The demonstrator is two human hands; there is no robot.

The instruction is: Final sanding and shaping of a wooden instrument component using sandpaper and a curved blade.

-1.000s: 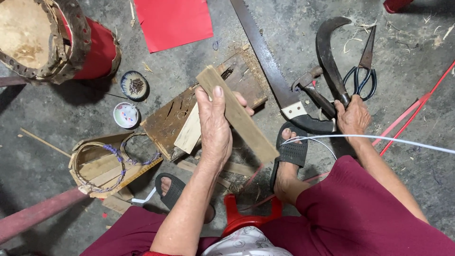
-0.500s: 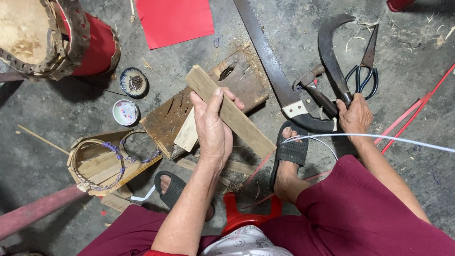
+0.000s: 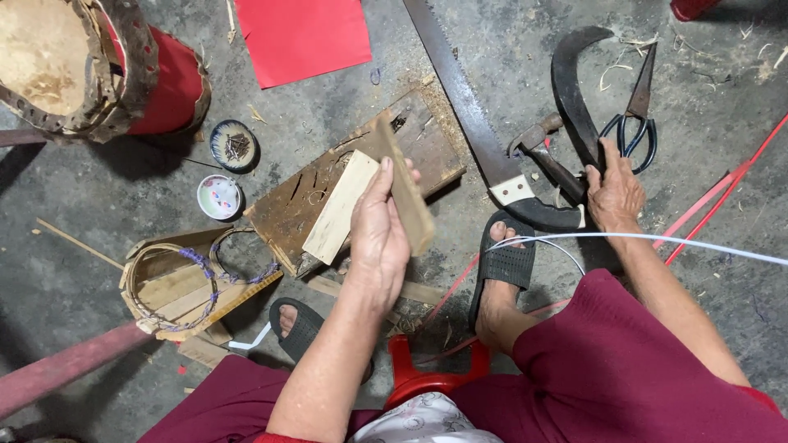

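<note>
The left hand (image 3: 379, 234) is wrapped around a wooden slat (image 3: 404, 190), held above the chopping block (image 3: 287, 215) with its long axis running away from the body and up-left. The right hand (image 3: 614, 195) closes on the sickle (image 3: 574, 98) handle, on the floor well right of the slat, beside the saw (image 3: 468, 107).
</note>
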